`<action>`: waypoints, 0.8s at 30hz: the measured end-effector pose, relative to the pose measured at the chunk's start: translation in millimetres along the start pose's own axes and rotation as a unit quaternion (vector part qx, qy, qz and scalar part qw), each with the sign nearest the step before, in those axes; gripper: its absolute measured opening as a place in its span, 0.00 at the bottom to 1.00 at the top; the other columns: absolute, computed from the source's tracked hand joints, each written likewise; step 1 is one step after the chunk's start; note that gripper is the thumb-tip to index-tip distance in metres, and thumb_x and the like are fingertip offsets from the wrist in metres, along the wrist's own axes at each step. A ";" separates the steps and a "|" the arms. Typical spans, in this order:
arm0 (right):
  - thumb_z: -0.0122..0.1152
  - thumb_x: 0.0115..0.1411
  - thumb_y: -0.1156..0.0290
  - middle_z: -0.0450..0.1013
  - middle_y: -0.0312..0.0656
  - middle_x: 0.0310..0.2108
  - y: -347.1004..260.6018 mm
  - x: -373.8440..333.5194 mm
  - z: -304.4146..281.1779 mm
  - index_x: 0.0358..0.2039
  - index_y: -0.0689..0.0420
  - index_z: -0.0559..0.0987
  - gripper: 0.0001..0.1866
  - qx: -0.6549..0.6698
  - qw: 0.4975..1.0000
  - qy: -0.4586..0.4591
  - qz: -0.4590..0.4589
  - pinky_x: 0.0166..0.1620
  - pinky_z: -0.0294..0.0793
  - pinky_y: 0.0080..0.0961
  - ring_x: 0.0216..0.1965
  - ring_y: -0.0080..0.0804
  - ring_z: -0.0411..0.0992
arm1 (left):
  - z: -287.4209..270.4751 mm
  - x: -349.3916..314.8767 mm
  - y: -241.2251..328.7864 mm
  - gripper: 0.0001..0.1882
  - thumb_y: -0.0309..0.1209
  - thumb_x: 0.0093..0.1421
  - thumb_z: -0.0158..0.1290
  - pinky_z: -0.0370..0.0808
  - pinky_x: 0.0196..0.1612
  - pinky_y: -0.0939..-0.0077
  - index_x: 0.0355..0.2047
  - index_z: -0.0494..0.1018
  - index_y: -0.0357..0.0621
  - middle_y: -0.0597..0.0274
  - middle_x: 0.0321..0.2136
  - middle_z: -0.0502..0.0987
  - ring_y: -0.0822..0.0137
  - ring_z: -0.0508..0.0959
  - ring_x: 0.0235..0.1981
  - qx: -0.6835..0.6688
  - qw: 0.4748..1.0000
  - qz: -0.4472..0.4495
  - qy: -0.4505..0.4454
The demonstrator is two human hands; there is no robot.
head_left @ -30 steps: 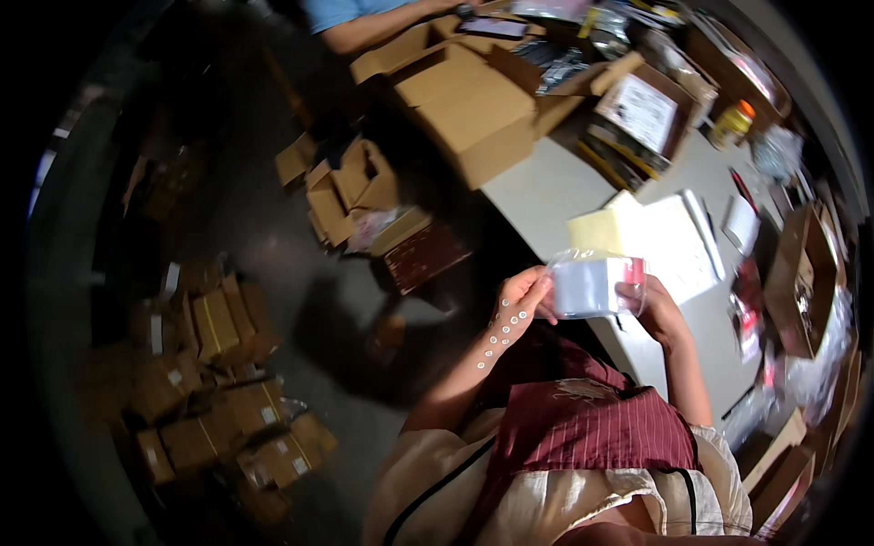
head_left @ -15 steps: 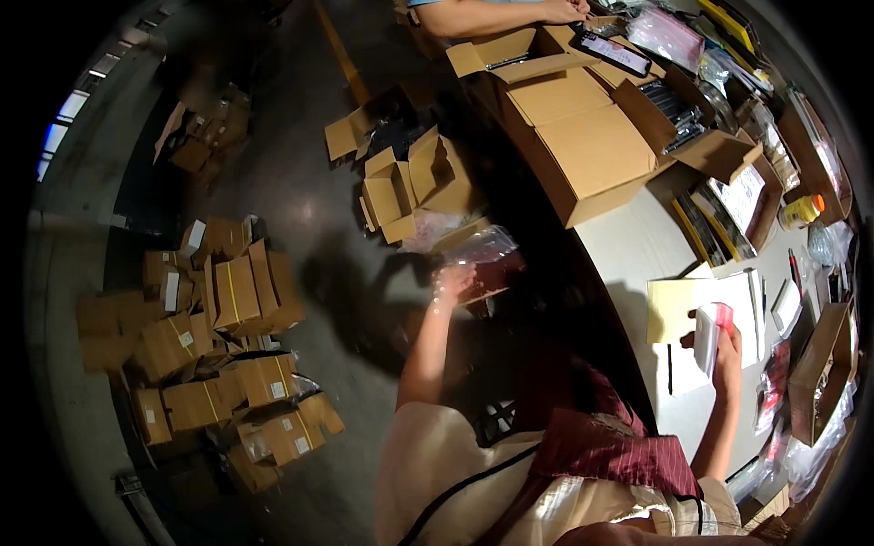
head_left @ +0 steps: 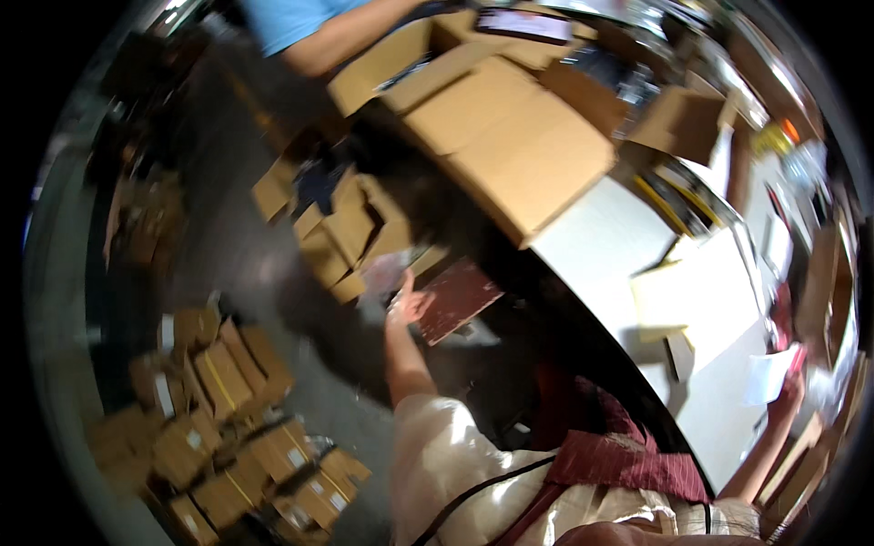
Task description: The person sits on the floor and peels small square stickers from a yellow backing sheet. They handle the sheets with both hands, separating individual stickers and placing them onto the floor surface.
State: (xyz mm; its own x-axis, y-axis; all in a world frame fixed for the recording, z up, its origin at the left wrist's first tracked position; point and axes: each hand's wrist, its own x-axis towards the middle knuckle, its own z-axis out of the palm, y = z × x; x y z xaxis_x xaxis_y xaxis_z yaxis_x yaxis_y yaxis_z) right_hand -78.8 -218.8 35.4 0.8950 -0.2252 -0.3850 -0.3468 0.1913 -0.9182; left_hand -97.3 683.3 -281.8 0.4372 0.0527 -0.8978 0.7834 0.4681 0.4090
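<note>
My left hand [head_left: 407, 305] reaches down to the left over the floor, fingers apart. A clear plastic wrapper [head_left: 387, 273] lies just past its fingertips at an open cardboard box [head_left: 350, 232]. A dark red flat panel [head_left: 458, 298] sits right beside that hand. My right hand [head_left: 790, 389] is out over the white table [head_left: 601, 237] at the far right and holds a small white packet [head_left: 767, 375] with a red edge. The picture is blurred.
A large cardboard box [head_left: 519, 146] lies on the table's far end, with more boxes and clutter behind it. A person in a blue shirt [head_left: 305, 27] works at the top. Several small taped cartons [head_left: 228, 419] are piled on the floor at lower left. Yellowish sheets [head_left: 706, 291] lie on the table.
My left hand swung from the table down toward the floor box, carrying the clear wrapper, which now lies by its fingertips. My right hand moved farther right with the white packet.
</note>
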 end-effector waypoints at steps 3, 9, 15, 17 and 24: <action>0.60 0.59 0.61 0.75 0.39 0.37 15.2 -6.9 -5.7 0.42 0.62 0.77 0.17 -0.317 0.945 0.084 -0.004 0.43 0.72 0.32 0.39 0.29 0.73 | 39.6 -35.7 13.4 0.47 0.75 0.54 0.50 0.69 0.27 0.90 0.45 0.78 0.36 0.64 0.35 0.83 0.80 0.77 0.27 0.108 0.985 -0.073 -0.111; 0.60 0.57 0.65 0.75 0.37 0.27 24.9 -3.5 3.9 0.33 0.64 0.78 0.12 -0.175 0.984 0.020 -0.002 0.31 0.69 0.30 0.27 0.27 0.71 | 78.5 -44.9 -44.3 0.28 0.51 0.64 0.58 0.81 0.34 0.74 0.47 0.77 0.34 0.51 0.39 0.84 0.64 0.84 0.33 0.328 0.938 -0.110 -0.025; 0.62 0.55 0.66 0.78 0.41 0.27 47.3 -5.0 8.2 0.31 0.63 0.80 0.12 -0.471 0.879 -0.062 -0.045 0.32 0.74 0.27 0.26 0.28 0.75 | 176.0 -100.6 -75.3 0.24 0.44 0.67 0.56 0.83 0.38 0.67 0.47 0.74 0.32 0.43 0.40 0.83 0.55 0.85 0.36 0.376 0.923 -0.019 -0.075; 0.64 0.54 0.69 0.77 0.40 0.26 51.9 3.7 17.6 0.33 0.65 0.80 0.11 -0.376 0.922 -0.096 0.008 0.32 0.74 0.26 0.27 0.24 0.73 | 183.6 -101.5 -96.2 0.20 0.40 0.68 0.55 0.84 0.32 0.67 0.47 0.73 0.33 0.43 0.38 0.83 0.55 0.85 0.32 0.379 0.924 0.008 -0.042; 0.66 0.56 0.65 0.77 0.43 0.27 46.1 7.6 2.4 0.37 0.66 0.79 0.16 -0.336 0.921 -0.194 -0.042 0.36 0.75 0.31 0.30 0.31 0.77 | 282.5 -150.8 -109.7 0.17 0.38 0.67 0.56 0.82 0.37 0.73 0.48 0.74 0.36 0.52 0.38 0.83 0.64 0.84 0.35 0.352 0.929 0.103 -0.051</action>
State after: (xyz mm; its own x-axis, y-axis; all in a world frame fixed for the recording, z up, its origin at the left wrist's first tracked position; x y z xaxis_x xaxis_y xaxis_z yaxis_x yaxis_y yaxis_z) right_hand -87.3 -209.3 -9.7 0.9146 0.1707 -0.3666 -0.2496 -0.4748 -0.8439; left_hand -124.4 374.8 -145.0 0.6213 -0.0233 -0.7832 0.7576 -0.2374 0.6080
